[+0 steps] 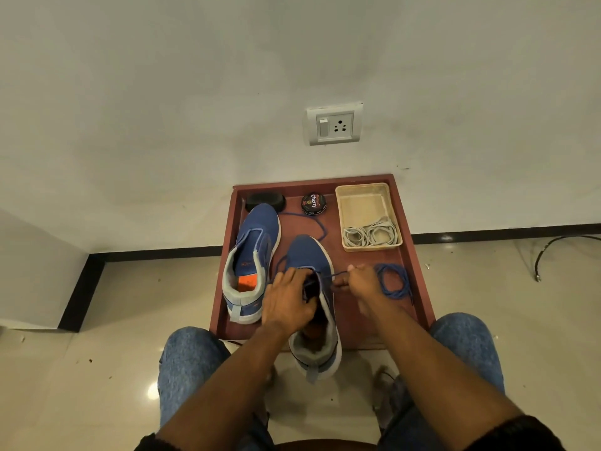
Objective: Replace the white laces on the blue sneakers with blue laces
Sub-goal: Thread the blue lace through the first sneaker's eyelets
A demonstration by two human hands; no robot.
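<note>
Two blue sneakers lie on a reddish-brown tray (pixel 419 255). The left sneaker (pixel 252 255) has no lace and lies apart. The right sneaker (pixel 309 255) points away from me, its heel hanging over the tray's near edge. My left hand (pixel 287 302) presses on its tongue and eyelets. My right hand (pixel 362 281) pinches a blue lace (pixel 338 274) that runs from the eyelets to the right. The lace's other end trails past the toe (pixel 320 227). A second blue lace (pixel 393 281) lies coiled right of my right hand. White laces (pixel 370 234) sit in a beige basket (pixel 344 203).
A round shoe polish tin (pixel 313 204) and a black oval object (pixel 265 200) stand at the tray's far edge. The tray rests against a white wall with a socket (pixel 334 126). My knees in jeans flank the tray. A dark cable (pixel 553 249) lies on the floor at right.
</note>
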